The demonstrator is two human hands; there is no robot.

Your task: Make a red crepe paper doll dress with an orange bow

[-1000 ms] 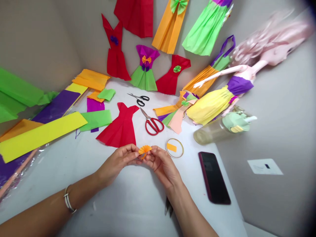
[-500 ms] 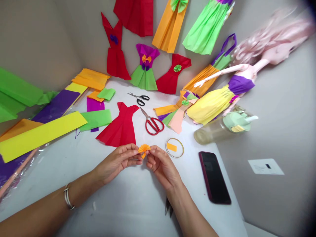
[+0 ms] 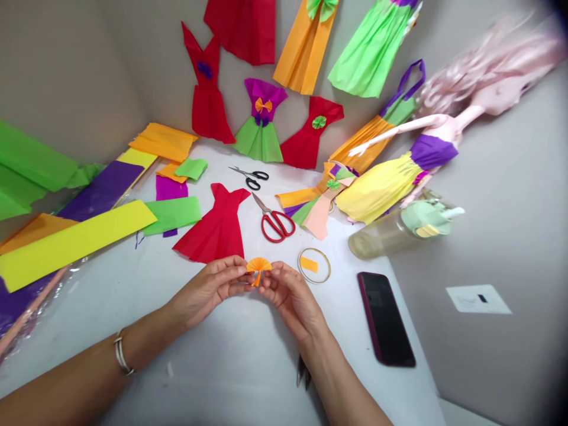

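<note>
Between my two hands is a small orange pleated paper fan (image 3: pixel 258 265), its top spread in a half circle and a narrow tail hanging below. My left hand (image 3: pixel 217 287) pinches its left end between thumb and fingers. At the right end, my right hand (image 3: pixel 288 293) grips it in the same way. A red paper dress (image 3: pixel 217 228) lies flat on the table just beyond my left hand. Beyond my right hand are red-handled scissors (image 3: pixel 276 225) and a thin ring (image 3: pixel 329 266) around an orange paper strip (image 3: pixel 309 264).
Black-handled scissors (image 3: pixel 252 176) lie farther back. Coloured paper sheets (image 3: pixel 80 242) cover the left side. On the right are a phone (image 3: pixel 386 319), a bottle (image 3: pixel 381 234) and a doll in a yellow skirt (image 3: pixel 377 189). Paper dresses (image 3: pixel 261 121) line the wall. A dark tool (image 3: pixel 302 373) lies partly behind my right forearm.
The fan has opened wider and flatter between my fingers, and its tail now hangs straighter. Both hands have shifted very slightly; everything else is where it was.
</note>
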